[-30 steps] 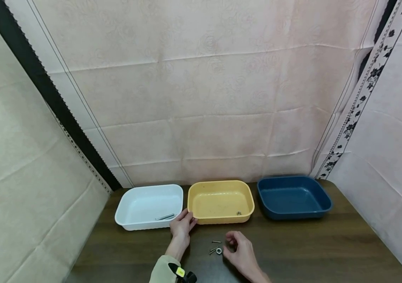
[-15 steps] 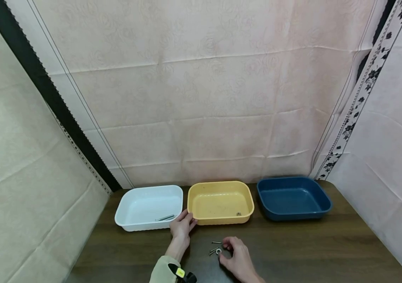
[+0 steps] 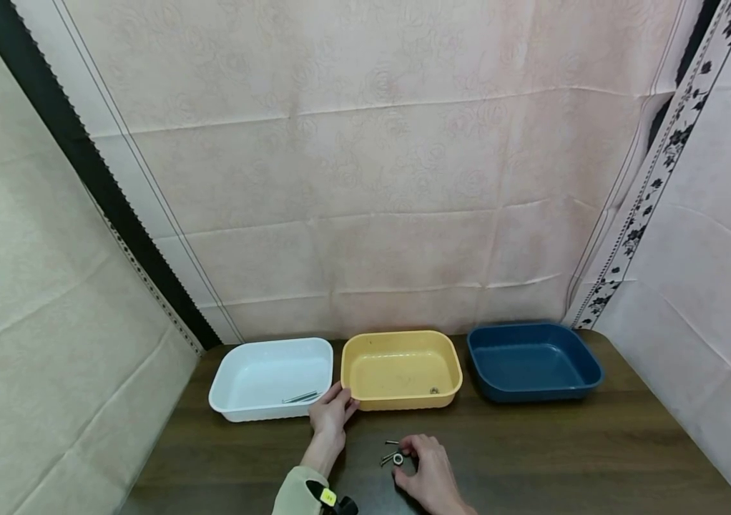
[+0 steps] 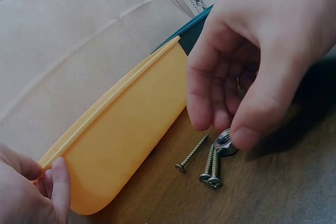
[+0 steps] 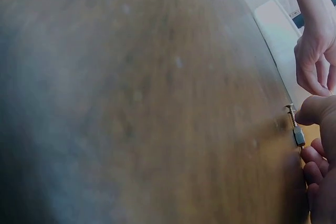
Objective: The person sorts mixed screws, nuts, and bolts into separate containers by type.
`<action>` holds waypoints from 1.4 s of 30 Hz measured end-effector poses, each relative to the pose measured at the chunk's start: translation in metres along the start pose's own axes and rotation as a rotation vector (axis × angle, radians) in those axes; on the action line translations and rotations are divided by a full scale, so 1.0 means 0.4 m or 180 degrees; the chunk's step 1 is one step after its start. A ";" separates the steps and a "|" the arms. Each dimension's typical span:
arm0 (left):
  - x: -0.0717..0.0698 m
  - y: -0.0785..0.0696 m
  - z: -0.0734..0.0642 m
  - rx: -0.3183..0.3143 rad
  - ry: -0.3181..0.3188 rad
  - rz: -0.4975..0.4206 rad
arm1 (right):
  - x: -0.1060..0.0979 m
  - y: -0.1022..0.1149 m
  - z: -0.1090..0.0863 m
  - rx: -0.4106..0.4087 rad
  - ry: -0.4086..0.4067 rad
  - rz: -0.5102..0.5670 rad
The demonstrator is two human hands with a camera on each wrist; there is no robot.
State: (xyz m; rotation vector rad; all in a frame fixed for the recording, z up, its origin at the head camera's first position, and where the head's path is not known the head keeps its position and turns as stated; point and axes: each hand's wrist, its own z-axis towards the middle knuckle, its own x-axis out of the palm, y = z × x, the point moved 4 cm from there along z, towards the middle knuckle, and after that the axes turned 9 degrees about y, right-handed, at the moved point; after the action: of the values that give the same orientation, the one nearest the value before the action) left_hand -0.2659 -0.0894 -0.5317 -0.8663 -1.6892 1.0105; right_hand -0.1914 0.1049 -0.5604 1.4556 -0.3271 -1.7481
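Observation:
In the head view, my left hand (image 3: pixel 330 415) pinches the near left corner of the yellow tray (image 3: pixel 398 403), thumb and fingers at its rim. My right hand (image 3: pixel 428 472) is low over the table, its thumb and bent fingers spread around a hex nut (image 4: pixel 224 142). In the left wrist view the thumb tip is right at the nut's edge, while the other fingertips hover above it. Beside the nut lie a single screw (image 4: pixel 191 154) and a pair of screws (image 4: pixel 214 170), heads toward the left wrist camera.
A white tray (image 3: pixel 227 411) holding a few thin metal pieces (image 3: pixel 301 395) stands left of the yellow one. Small nuts (image 3: pixel 434 390) lie in the yellow tray. To the right is a dark blue tray (image 3: pixel 536 393). Cloth (image 3: pixel 391 179) hangs behind the table.
My right hand has moved left and slightly nearer, its thumb and fingers coming around the nut. The left hand has stayed on the yellow tray's corner.

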 end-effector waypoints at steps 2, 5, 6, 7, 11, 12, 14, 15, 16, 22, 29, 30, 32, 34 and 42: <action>-0.001 0.001 0.000 0.0000 0.0001 0.0003 | 0.002 0.001 -0.001 -0.0032 -0.0039 -0.0038; -0.001 0.000 0.000 0.0019 0.0018 -0.0003 | 0.004 0.004 -0.002 -0.0098 -0.0125 -0.0078; -0.001 0.000 0.000 0.0020 0.0018 -0.0010 | 0.005 0.004 -0.002 -0.0119 -0.0157 -0.0099; -0.001 0.001 0.001 0.0021 0.0020 -0.0015 | 0.006 0.005 -0.002 -0.0137 -0.0183 -0.0119; 0.001 0.001 0.004 0.0030 0.0028 -0.0035 | 0.009 0.006 -0.002 -0.0147 -0.0214 -0.0173; 0.001 0.000 0.004 0.0023 0.0022 -0.0034 | 0.010 0.006 -0.002 -0.0134 -0.0199 -0.0186; 0.002 0.000 0.004 0.0017 0.0016 -0.0033 | 0.010 0.006 -0.001 -0.0105 -0.0167 -0.0194; 0.002 0.000 0.004 0.0019 0.0016 -0.0028 | 0.011 0.005 0.000 -0.0086 -0.0142 -0.0202; 0.001 0.000 0.004 0.0007 0.0008 -0.0025 | 0.011 0.005 0.000 -0.0070 -0.0121 -0.0210; 0.000 -0.001 0.000 -0.0003 0.0002 -0.0003 | 0.013 0.006 0.002 -0.0015 -0.0050 -0.0244; 0.002 -0.006 -0.005 -0.0047 -0.0016 0.0024 | 0.013 0.006 0.003 -0.0042 -0.0068 -0.0244; 0.003 -0.006 -0.005 -0.0052 -0.0018 0.0025 | 0.013 0.005 0.003 -0.0038 -0.0056 -0.0234; 0.003 -0.007 -0.006 -0.0054 -0.0014 0.0032 | 0.013 0.004 0.003 -0.0015 -0.0018 -0.0215; 0.002 -0.006 -0.005 -0.0060 -0.0013 0.0039 | 0.013 0.003 0.004 0.0000 0.0010 -0.0215; -0.001 -0.002 -0.006 -0.0041 -0.0017 0.0024 | 0.015 0.000 0.009 0.0001 0.0099 -0.0194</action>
State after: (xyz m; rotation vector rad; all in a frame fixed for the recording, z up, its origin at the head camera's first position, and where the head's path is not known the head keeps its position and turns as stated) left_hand -0.2634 -0.0895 -0.5305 -0.8795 -1.6998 1.0089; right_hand -0.1949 0.0996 -0.5636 1.5056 -0.2690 -1.7718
